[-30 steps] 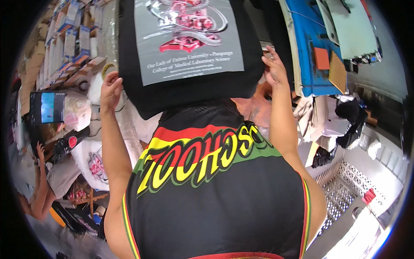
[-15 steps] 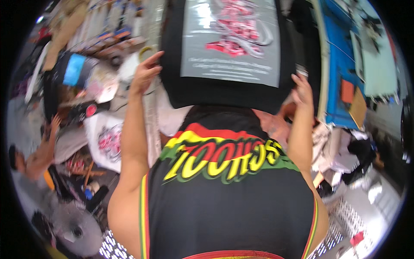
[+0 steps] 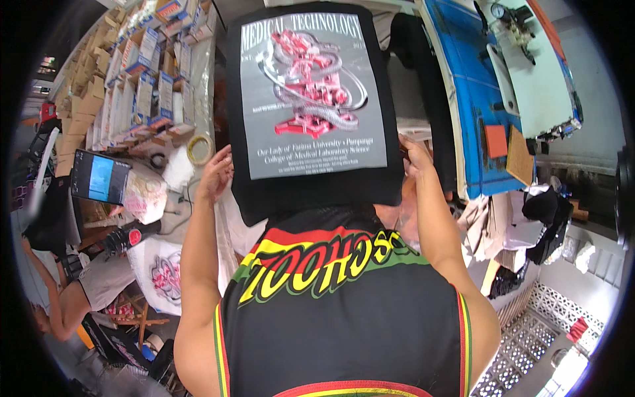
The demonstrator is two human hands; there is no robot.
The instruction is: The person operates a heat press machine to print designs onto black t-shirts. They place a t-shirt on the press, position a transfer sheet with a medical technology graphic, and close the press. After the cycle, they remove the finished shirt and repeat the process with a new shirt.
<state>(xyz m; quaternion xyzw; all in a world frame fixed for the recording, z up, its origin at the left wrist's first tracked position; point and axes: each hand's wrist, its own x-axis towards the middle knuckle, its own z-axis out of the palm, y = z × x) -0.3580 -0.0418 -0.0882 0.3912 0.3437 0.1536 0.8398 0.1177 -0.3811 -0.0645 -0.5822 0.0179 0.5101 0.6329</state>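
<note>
Black shirt (image 3: pixel 314 109): spread print-up between the two hands, hiding what lies under it
Cartons (image 3: pixel 142 79): stacked at far left
Blue bench (image 3: pixel 476 165): right of the shirt
Black cloth (image 3: pixel 433 92): in between, shirt on its left, blue bench on its right
Screen (image 3: pixel 99 178): left, nearer than the cartons
Left hand (image 3: pixel 217 173): half open at the shirt's left edge, grip cannot be told
Right hand (image 3: pixel 417 157): fingers curled at the right edge, grip cannot be told
Tape roll (image 3: pixel 190 151): just beyond the left hand
</note>
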